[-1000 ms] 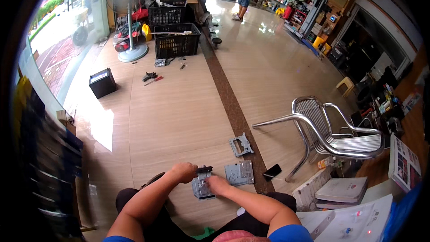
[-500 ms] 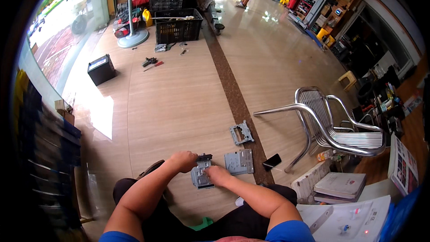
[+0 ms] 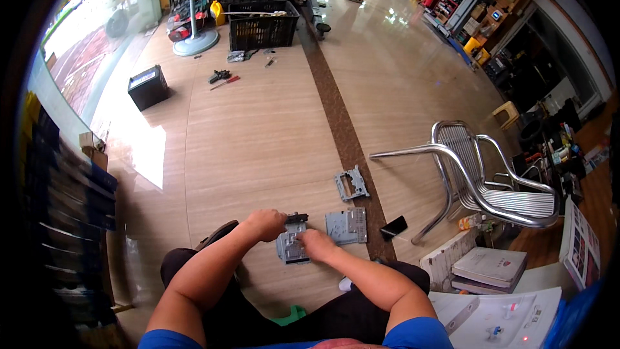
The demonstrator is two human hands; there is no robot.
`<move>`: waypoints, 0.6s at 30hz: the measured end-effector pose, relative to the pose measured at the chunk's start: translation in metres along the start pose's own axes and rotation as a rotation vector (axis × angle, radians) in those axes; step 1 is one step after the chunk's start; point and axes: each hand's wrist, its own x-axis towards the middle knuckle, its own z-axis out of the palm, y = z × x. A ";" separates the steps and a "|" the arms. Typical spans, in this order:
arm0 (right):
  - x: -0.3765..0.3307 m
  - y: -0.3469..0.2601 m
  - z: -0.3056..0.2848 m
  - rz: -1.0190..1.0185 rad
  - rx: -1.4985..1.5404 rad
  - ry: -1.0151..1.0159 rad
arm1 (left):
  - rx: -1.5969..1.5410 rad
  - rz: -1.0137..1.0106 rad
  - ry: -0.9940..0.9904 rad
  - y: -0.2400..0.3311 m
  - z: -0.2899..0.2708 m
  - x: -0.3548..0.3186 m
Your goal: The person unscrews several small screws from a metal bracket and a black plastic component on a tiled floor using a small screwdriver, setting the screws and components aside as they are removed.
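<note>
A grey metal device chassis (image 3: 292,249) lies on the floor between my knees, with a small black part (image 3: 296,218) along its far edge. My left hand (image 3: 266,225) is closed at that far left corner, against the black part; its fingertips are partly hidden. Over the right side of the chassis, my right hand (image 3: 316,244) has its fingers bent together, touching the top. Whatever they pinch is too small to make out. Just right of this hand lies a flat grey metal cover (image 3: 345,226). Beyond it rests a grey open frame (image 3: 351,184).
A black phone (image 3: 393,227) lies right of the cover, near a steel chair (image 3: 478,174). Ahead on the floor are a red screwdriver (image 3: 225,83), a black battery (image 3: 148,87), a fan base (image 3: 196,43) and black crates (image 3: 263,31). Books (image 3: 491,265) are stacked at the right.
The view has tilted slightly, shifting the scene. Both hands stay at the chassis, with the right fingers moved only a little over it.
</note>
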 end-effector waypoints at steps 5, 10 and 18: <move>0.004 0.017 0.010 -0.048 0.017 -0.024 | -0.005 -0.004 -0.018 0.005 -0.005 0.000; 0.005 0.014 0.009 -0.091 -0.034 -0.077 | 0.001 0.007 -0.001 0.001 -0.001 0.000; 0.005 0.014 0.009 -0.036 -0.066 -0.091 | 0.022 0.007 -0.013 0.006 -0.007 -0.004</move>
